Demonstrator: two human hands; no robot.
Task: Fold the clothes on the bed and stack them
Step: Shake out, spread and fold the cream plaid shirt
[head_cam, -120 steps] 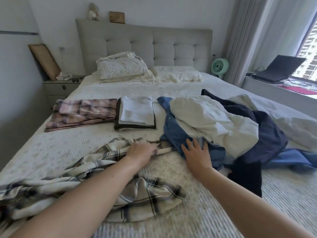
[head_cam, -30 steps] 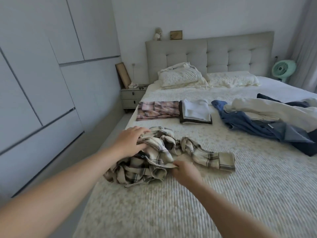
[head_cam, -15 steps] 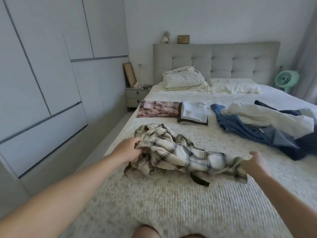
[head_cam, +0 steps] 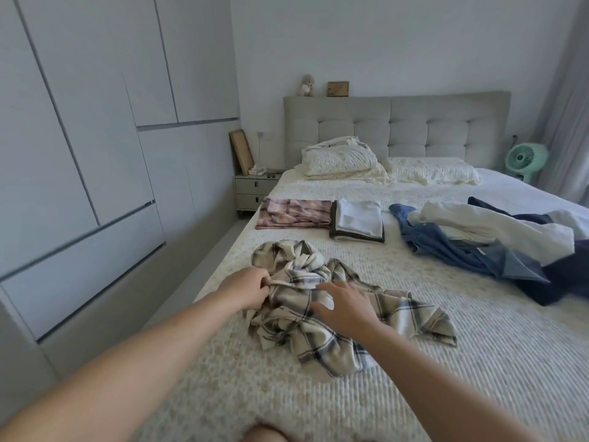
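While the plaid shirt (head_cam: pixel 334 301) lies crumpled near the left edge of the bed (head_cam: pixel 478 362), we note both hands on it. Left hand (head_cam: pixel 247 290): fingers curled, pinching a fold of the cloth at the heap's left side. Right hand (head_cam: pixel 345 306): fingers straight and spread, palm down on the middle of the heap, gripping nothing. Beyond the shirt we log two folded items side by side and just touching: a pink plaid garment (head_cam: pixel 293 213) on the left, a white folded piece on a dark one (head_cam: pixel 358 223) to its right. Further right, an unfolded pile: blue denim shirt (head_cam: pixel 446 247), white garment (head_cam: pixel 490 228) across it, navy cloth (head_cam: pixel 564 275) at the frame edge. Pillows (head_cam: pixel 344 159) sit against the headboard (head_cam: pixel 398 122).
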